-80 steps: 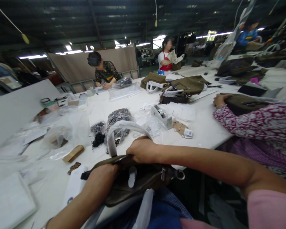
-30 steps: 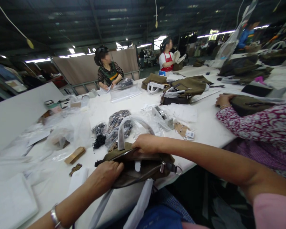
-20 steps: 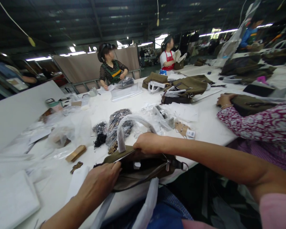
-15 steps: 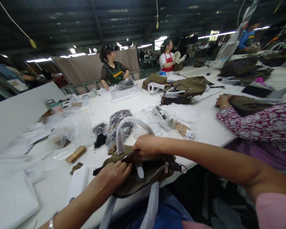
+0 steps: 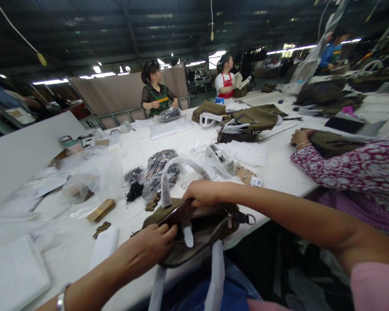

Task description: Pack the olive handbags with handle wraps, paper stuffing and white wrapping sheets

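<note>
An olive-green handbag lies tipped at the table's front edge, its zipped mouth facing me and spread apart. My right hand is closed over the far rim, fingers inside the opening. At the bag's left end, my left hand is closed on the edge of the mouth, its fingertips at the dark lining. A white strip shows inside. One handle, wrapped in whitish material, arches up behind the bag; the other handle hangs down towards my lap.
Beyond the bag are a plastic bag of leopard-patterned pieces, black cords and brown tags. To the left lie a brown paper stack and white sheets. A co-worker's patterned sleeve is close on my right. More handbags stand farther back.
The bag's mouth has opened wider, and its near side has shifted slightly right. My left hand has moved a little left and down. A co-worker across the table has raised a hand.
</note>
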`<state>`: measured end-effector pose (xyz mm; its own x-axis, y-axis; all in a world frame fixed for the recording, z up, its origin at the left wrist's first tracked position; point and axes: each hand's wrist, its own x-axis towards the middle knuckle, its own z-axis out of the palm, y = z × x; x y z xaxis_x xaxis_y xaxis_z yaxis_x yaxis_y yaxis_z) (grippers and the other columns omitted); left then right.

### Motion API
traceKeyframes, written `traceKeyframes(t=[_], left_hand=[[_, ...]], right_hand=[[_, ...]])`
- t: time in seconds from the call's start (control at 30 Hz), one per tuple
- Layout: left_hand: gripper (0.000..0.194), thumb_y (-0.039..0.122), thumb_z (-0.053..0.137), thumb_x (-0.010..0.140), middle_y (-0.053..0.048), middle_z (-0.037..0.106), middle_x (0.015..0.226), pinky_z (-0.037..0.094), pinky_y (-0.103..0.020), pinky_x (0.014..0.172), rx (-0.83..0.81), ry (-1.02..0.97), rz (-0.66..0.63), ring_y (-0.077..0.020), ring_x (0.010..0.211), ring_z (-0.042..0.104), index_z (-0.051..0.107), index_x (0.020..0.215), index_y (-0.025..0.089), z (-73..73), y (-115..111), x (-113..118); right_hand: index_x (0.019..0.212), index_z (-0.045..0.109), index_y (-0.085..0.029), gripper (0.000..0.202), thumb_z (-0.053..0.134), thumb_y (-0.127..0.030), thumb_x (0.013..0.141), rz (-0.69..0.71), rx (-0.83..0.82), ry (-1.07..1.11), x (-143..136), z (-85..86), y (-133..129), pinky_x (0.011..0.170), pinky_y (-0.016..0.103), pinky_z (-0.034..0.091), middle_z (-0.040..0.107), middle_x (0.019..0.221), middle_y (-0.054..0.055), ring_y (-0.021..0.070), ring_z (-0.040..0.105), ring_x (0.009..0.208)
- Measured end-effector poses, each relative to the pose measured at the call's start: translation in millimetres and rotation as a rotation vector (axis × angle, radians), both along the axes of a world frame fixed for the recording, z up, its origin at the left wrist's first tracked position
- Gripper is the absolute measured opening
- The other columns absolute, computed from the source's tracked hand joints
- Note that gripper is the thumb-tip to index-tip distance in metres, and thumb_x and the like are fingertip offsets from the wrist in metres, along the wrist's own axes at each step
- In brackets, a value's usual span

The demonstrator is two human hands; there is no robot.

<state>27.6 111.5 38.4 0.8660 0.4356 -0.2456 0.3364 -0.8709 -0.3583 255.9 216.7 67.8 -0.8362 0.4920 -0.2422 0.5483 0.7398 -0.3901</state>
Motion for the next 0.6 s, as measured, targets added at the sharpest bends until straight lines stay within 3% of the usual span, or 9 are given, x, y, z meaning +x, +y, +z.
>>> traceKeyframes(t=[0.07, 0.13, 0.3, 0.43, 0.5, 0.6], left_hand=[[0.019, 0.004, 0.059, 0.09, -0.011, 0.069, 0.124, 0.057, -0.036, 0.068, -0.065, 0.017, -0.03, -0.0224, 0.083, 0.067, 0.071, 0.099, 0.015, 7.2, -2, -4], [0.023, 0.002, 0.055, 0.091, -0.011, 0.072, 0.118, 0.059, -0.036, 0.071, -0.122, 0.043, 0.02, -0.0234, 0.085, 0.069, 0.07, 0.103, 0.015, 12.8, -5, -3], [0.039, -0.009, 0.041, 0.085, -0.014, 0.074, 0.093, 0.061, -0.041, 0.069, -0.103, 0.176, 0.502, -0.0299, 0.082, 0.073, 0.071, 0.101, 0.011, 23.8, -17, 18], [0.049, -0.01, 0.032, 0.086, -0.016, 0.076, 0.101, 0.062, -0.049, 0.08, -0.197, 0.154, 0.679, -0.0324, 0.091, 0.074, 0.072, 0.105, 0.011, 32.7, -21, 26], [0.054, -0.009, 0.031, 0.086, -0.015, 0.074, 0.115, 0.06, -0.049, 0.088, -0.271, 0.112, 0.7, -0.0315, 0.1, 0.073, 0.07, 0.117, 0.013, 36.7, -21, 22], [0.069, -0.011, 0.033, 0.084, -0.013, 0.058, 0.145, 0.058, -0.045, 0.095, -0.315, 0.0, 0.661, -0.0287, 0.116, 0.068, 0.054, 0.143, 0.019, 39.6, -22, 20]], right_hand=[[0.109, 0.079, -0.019, 0.028, 0.063, -0.017, 0.086, 0.008, 0.038, -0.037, 1, -0.7, -1, 0.062, 0.025, 0.036, 0.077, 0.094, 0.007, 0.0178, 0.063, 0.076], [0.108, 0.079, -0.02, 0.027, 0.063, -0.018, 0.086, 0.019, 0.083, -0.07, 0, -2.7, -2, 0.062, 0.026, 0.036, 0.077, 0.096, 0.009, 0.0209, 0.065, 0.081], [0.114, 0.077, -0.02, 0.031, 0.059, -0.02, 0.088, 0.045, 0.169, -0.123, -8, -4.1, -5, 0.066, 0.029, 0.038, 0.076, 0.104, 0.013, 0.0271, 0.068, 0.092], [0.112, 0.077, -0.02, 0.031, 0.059, -0.018, 0.087, 0.062, 0.185, -0.157, -12, 1.8, -5, 0.066, 0.03, 0.04, 0.076, 0.106, 0.014, 0.0278, 0.069, 0.094], [0.112, 0.076, -0.02, 0.03, 0.06, -0.02, 0.087, 0.049, 0.179, -0.174, -12, 4.0, -4, 0.066, 0.029, 0.041, 0.076, 0.106, 0.013, 0.0273, 0.069, 0.093], [0.113, 0.076, -0.021, 0.03, 0.06, -0.022, 0.088, 0.036, 0.163, -0.181, -12, 4.2, -2, 0.066, 0.029, 0.041, 0.077, 0.106, 0.012, 0.0262, 0.07, 0.092]])
